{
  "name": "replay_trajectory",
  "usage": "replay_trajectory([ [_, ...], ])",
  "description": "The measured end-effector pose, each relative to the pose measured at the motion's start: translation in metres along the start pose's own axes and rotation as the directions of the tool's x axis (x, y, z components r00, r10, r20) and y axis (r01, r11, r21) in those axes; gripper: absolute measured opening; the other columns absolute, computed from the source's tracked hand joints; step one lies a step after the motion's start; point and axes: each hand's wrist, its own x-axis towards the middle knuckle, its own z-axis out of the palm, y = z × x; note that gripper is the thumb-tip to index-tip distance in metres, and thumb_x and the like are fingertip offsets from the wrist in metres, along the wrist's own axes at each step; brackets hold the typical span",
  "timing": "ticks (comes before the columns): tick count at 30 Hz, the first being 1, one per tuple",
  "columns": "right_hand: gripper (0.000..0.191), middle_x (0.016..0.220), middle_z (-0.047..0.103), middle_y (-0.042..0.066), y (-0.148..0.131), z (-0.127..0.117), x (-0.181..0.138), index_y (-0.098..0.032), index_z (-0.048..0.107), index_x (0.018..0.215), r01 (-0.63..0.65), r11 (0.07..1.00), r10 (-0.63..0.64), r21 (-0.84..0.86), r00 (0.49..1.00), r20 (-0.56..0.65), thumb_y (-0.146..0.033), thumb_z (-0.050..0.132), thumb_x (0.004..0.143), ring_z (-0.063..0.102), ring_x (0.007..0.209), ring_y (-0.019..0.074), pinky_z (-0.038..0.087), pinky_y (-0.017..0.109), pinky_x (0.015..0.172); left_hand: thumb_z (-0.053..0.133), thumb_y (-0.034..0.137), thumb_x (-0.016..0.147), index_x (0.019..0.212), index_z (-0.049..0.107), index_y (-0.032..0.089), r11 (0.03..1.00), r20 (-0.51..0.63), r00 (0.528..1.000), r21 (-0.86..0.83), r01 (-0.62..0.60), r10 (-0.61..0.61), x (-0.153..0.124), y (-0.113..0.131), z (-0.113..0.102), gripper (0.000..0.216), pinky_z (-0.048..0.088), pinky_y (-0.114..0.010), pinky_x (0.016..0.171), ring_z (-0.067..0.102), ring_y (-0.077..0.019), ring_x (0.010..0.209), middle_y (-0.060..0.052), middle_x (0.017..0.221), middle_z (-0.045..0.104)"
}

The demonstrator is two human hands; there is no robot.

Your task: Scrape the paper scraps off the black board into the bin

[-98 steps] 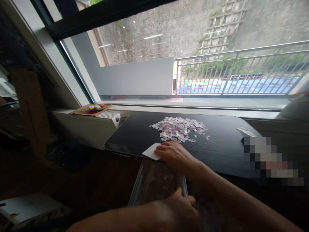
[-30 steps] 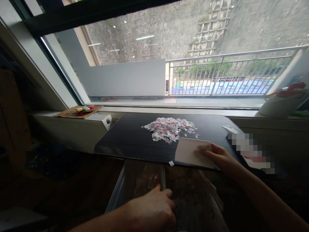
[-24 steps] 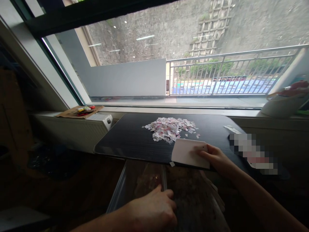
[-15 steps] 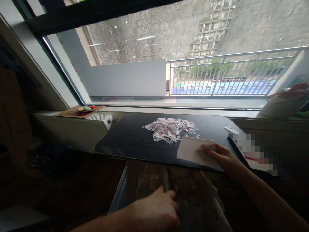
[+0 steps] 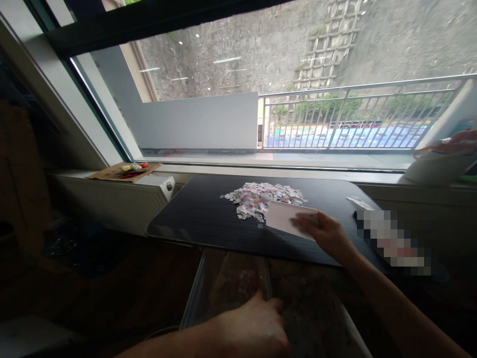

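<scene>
My right hand is closed on a flat, pale plastic scraper, tilted over the dark table. The scraper's far edge is at the near side of a heap of small pale paper-like pieces. One piece lies apart, just in front of the heap. Below the table's front edge, my left hand is closed on the right wall of a clear plastic box. Some small pieces show dimly inside the box. The left fingertips are partly in shadow.
A pixelated item lies at the table's right end, beside a clear strip. A radiator with cardboard and small coloured items stands at the left. Behind the table runs the window sill, with a white container at right.
My right hand has moved the scraper left and up, closer to the heap. My left hand and the box have shifted slightly right in view.
</scene>
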Motion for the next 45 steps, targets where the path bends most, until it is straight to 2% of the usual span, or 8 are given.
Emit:
replay_trajectory([
  [7, 0.055, 0.095, 0.084, 0.012, 0.013, 0.012, 0.000, -0.019, 0.078, 0.094, 0.033, 0.999, -0.033, -0.025, 0.999, 0.032, -0.068, 0.082, 0.067, 0.080, 0.092, 0.0325, 0.063, 0.049, 0.088, 0.071, 0.023, 0.083, 0.065, 0.063, 0.018, 1.000, 0.008, 1.000, 0.003, -0.025, 0.025, 0.015, -0.001, 0.005, 0.021, 0.044, -0.037, 0.072, 0.052, -0.0217, 0.079, -0.003, 0.067, 0.066],
  [13, 0.049, 0.095, 0.083, 0.010, 0.020, 0.018, 0.010, -0.020, 0.077, 0.097, 0.086, 0.992, -0.082, -0.088, 0.995, 0.053, -0.064, 0.078, 0.073, 0.078, 0.093, 0.0315, 0.058, 0.054, 0.096, 0.070, 0.024, 0.084, 0.067, 0.063, 0.018, 1.000, 0.003, 1.000, 0.014, -0.015, 0.015, 0.017, 0.000, 0.007, 0.020, 0.045, -0.035, 0.070, 0.054, -0.0218, 0.082, -0.004, 0.067, 0.065],
  [19, 0.031, 0.092, 0.082, 0.006, 0.007, 0.019, 0.004, -0.023, 0.079, 0.093, 0.179, 0.967, -0.157, -0.181, 0.979, 0.131, -0.050, 0.076, 0.080, 0.075, 0.091, 0.0283, 0.058, 0.049, 0.094, 0.069, 0.024, 0.084, 0.073, 0.068, 0.017, 0.999, -0.002, 0.999, 0.020, -0.035, 0.035, 0.018, -0.001, 0.013, 0.013, 0.050, -0.042, 0.080, 0.058, -0.0247, 0.087, -0.005, 0.068, 0.063],
  [24, 0.027, 0.086, 0.081, 0.005, -0.004, 0.025, -0.003, -0.024, 0.078, 0.094, 0.294, 0.905, -0.257, -0.306, 0.954, 0.156, -0.047, 0.070, 0.084, 0.074, 0.083, 0.0271, 0.060, 0.042, 0.080, 0.068, 0.024, 0.085, 0.075, 0.070, 0.017, 0.999, 0.008, 1.000, 0.016, -0.030, 0.030, 0.019, 0.001, 0.008, 0.012, 0.050, -0.043, 0.081, 0.060, -0.0251, 0.087, -0.005, 0.065, 0.062],
  [27, 0.031, 0.088, 0.081, 0.006, 0.000, 0.024, -0.006, -0.023, 0.077, 0.099, 0.248, 0.925, -0.203, -0.288, 0.963, 0.177, -0.049, 0.072, 0.083, 0.074, 0.083, 0.0284, 0.060, 0.044, 0.080, 0.067, 0.024, 0.086, 0.072, 0.068, 0.016, 0.999, -0.003, 0.999, 0.008, -0.038, 0.038, 0.017, 0.002, 0.002, 0.015, 0.050, -0.043, 0.080, 0.061, -0.0248, 0.085, -0.005, 0.066, 0.062],
  [33, 0.042, 0.092, 0.081, 0.009, 0.013, 0.020, -0.016, -0.021, 0.076, 0.097, 0.133, 0.972, -0.120, -0.194, 0.990, 0.078, -0.060, 0.073, 0.081, 0.075, 0.089, 0.0307, 0.059, 0.052, 0.091, 0.067, 0.022, 0.085, 0.066, 0.062, 0.015, 1.000, 0.041, 0.999, 0.002, -0.030, 0.030, 0.015, 0.003, -0.006, 0.020, 0.051, -0.041, 0.079, 0.062, -0.0251, 0.088, -0.005, 0.067, 0.064],
  [39, 0.051, 0.092, 0.083, 0.008, 0.013, 0.026, -0.029, -0.022, 0.078, 0.093, -0.002, 0.999, 0.010, -0.052, 0.988, 0.156, -0.068, 0.079, 0.072, 0.078, 0.087, 0.0287, 0.062, 0.047, 0.089, 0.068, 0.021, 0.083, 0.062, 0.062, 0.015, 1.000, 0.091, 0.996, -0.010, -0.018, 0.019, 0.018, 0.005, -0.015, 0.023, 0.053, -0.040, 0.074, 0.063, -0.0256, 0.087, -0.005, 0.069, 0.068],
  [45, 0.057, 0.095, 0.084, 0.009, 0.007, 0.030, -0.027, -0.020, 0.078, 0.095, -0.067, 0.997, 0.063, 0.037, 0.995, 0.083, -0.068, 0.085, 0.064, 0.079, 0.089, 0.0288, 0.063, 0.042, 0.086, 0.069, 0.020, 0.082, 0.067, 0.069, 0.015, 1.000, 0.100, 0.995, 0.000, -0.028, 0.028, 0.017, 0.007, -0.021, 0.016, 0.056, -0.046, 0.074, 0.065, -0.0270, 0.083, -0.005, 0.064, 0.066],
])
